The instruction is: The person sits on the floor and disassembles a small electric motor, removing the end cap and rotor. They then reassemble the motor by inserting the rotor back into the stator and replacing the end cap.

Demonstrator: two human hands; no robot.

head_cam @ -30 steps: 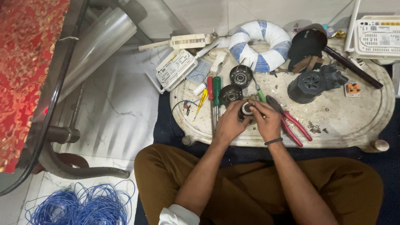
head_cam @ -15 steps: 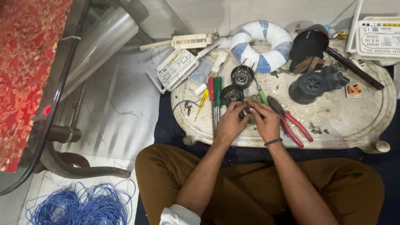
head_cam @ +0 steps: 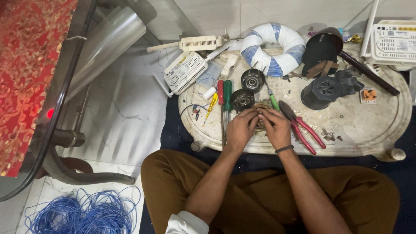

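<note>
2 hands of mine meet over 1 small round part, a brownish copper-wound motor core (head_cam: 260,113) that sits on the worn oval white tabletop (head_cam: 372,130), near its front edge and just ahead of my knees. My left hand (head_cam: 239,128) cups its left side and my right hand (head_cam: 275,128) its right, fingertips of both curled in and touching it from above; most of the core is hidden under them, so I cannot tell exactly how firm the pinch is. I judge it dense and stiff for its size, metal at the centre, with thin windings that would scuff or snap if squeezed. The safe hold looks to be the hard outer rim, never the wire. Both forearms run forward from my lap and converge, wrists low, a dark band on the right wrist.

Just left of the left hand lie 2 screwdrivers side by side, 1 red-handled screwdriver (head_cam: 220,93) and 1 green-handled screwdriver (head_cam: 227,94), with a small yellow tester screwdriver (head_cam: 211,105) further left. A round black motor end cap (head_cam: 242,99) touches the area just above my left fingers, and a second black end cap (head_cam: 252,79) lies beyond it. Red-handled pliers (head_cam: 303,130) rest just right of my right hand. Farther off sit a blue-and-white taped ring (head_cam: 274,47), a black ribbed housing (head_cam: 323,92) and a coil of blue wire (head_cam: 82,214) on the floor.
</note>
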